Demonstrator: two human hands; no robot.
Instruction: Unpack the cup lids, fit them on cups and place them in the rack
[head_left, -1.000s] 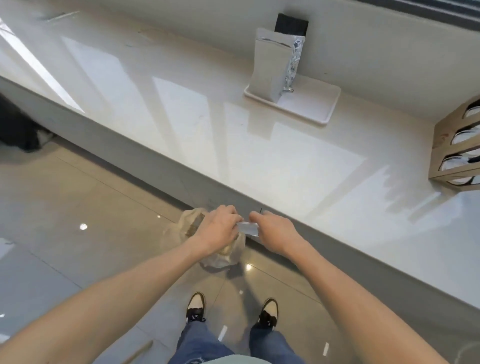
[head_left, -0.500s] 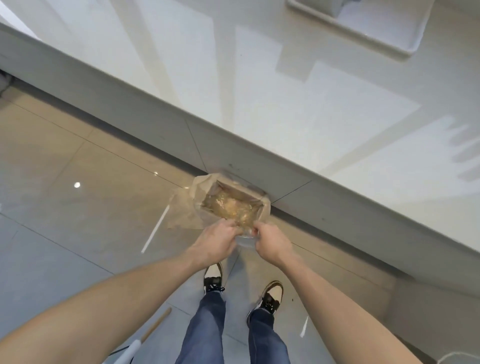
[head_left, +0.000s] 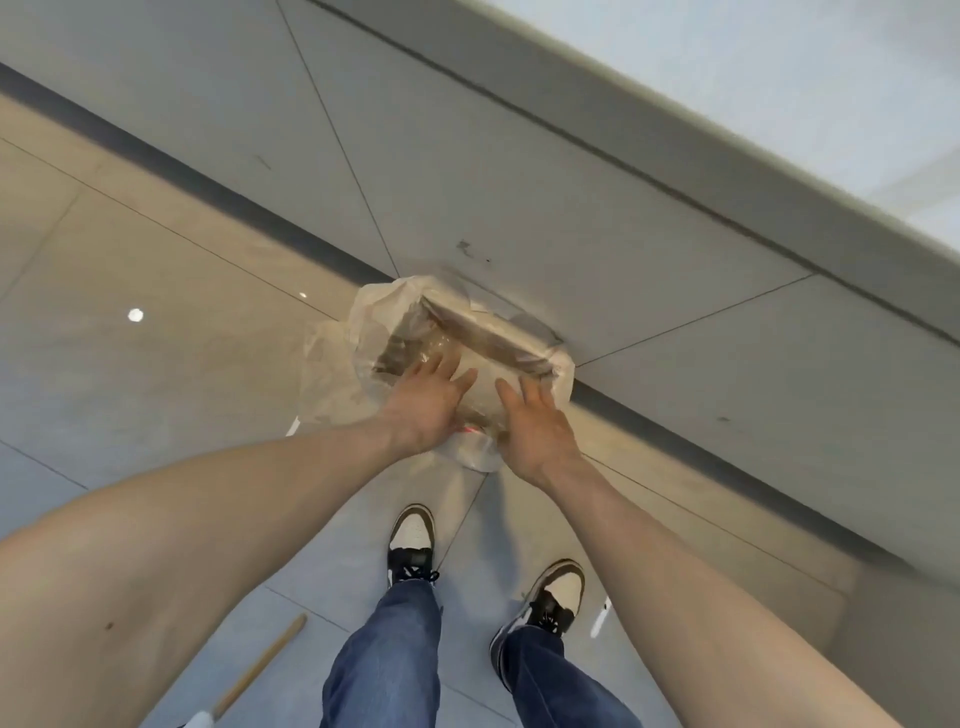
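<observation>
clear plastic lined the bin (head_left: 540, 349); the left hand (head_left: 427, 400) and right hand (head_left: 535, 426) hovered above, fingers spread, holding nothing, so loose wrapping could miss.

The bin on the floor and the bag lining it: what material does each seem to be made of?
The bin looks like a rigid box with brown walls, perhaps cardboard or plastic; its straight edges and square corners suggest stiffness, but blur leaves the material open. The bag seems to be thin translucent plastic film: it wrinkles, drapes over the rim and lets the floor show through.
</observation>
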